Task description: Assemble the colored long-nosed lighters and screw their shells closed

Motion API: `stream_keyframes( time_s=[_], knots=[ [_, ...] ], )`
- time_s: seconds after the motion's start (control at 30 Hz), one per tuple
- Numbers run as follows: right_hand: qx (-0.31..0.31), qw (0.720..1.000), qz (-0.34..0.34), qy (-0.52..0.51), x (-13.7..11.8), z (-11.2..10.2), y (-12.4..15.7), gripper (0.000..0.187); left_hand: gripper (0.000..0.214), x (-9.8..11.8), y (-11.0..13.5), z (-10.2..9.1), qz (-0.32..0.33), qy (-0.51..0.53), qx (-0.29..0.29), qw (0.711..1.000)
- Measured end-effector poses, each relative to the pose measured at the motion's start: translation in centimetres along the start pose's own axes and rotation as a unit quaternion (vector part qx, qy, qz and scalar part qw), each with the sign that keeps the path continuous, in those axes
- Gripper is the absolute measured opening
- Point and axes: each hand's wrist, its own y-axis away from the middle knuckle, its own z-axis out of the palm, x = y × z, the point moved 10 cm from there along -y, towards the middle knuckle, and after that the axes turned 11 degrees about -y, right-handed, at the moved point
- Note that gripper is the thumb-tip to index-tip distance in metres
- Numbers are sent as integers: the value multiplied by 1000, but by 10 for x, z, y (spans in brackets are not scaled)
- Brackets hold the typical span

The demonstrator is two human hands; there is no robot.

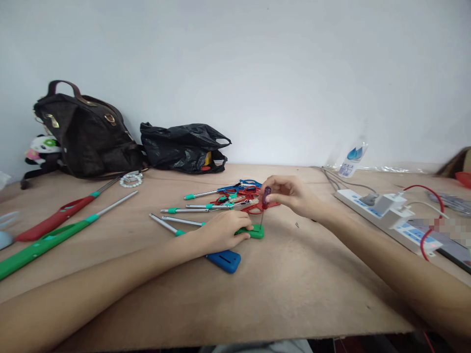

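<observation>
Far left, a top-handle bag point(97, 139) has a panda plush point(44, 146) to its left and a plastic bag point(180, 147) to its right. 2 utility lighters point(27, 256) lie nearer, left. At centre, a lighter pile point(237, 198) lies beyond the lighter handle point(256, 233) under the left hand point(224, 228). Right, a power strip point(379, 219) lies nearer than the bottle point(353, 156).

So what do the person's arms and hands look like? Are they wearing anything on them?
Both the left hand and the right hand are bare, with slim fingers and no gloves. No sleeve shows on the left arm or right arm, and I see no watch or bracelet on either wrist.
</observation>
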Motion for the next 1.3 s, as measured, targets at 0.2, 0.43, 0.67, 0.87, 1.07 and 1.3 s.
stream_keyframes(
  time_s=[0.2,0.43,0.67,0.87,1.07,1.3],
  knots=[
    [24,1000,-4,15,-1,-4,1,23,4,-2,0,2,-9,19,-2,1000],
    [46,997,-13,63,-4,-5,1,31,3,-3,1,2,-7,19,7,1000],
    [85,979,-57,176,-21,5,10,31,5,-2,1,2,-1,19,9,1000],
    [66,971,-75,217,-29,13,13,26,4,-1,2,0,-1,14,14,1000],
    [186,969,-46,153,-12,-49,6,29,2,1,1,-1,8,5,6,1000],
    [234,888,-104,382,-3,-92,10,11,3,2,1,-2,11,4,11,1000]
  ],
)
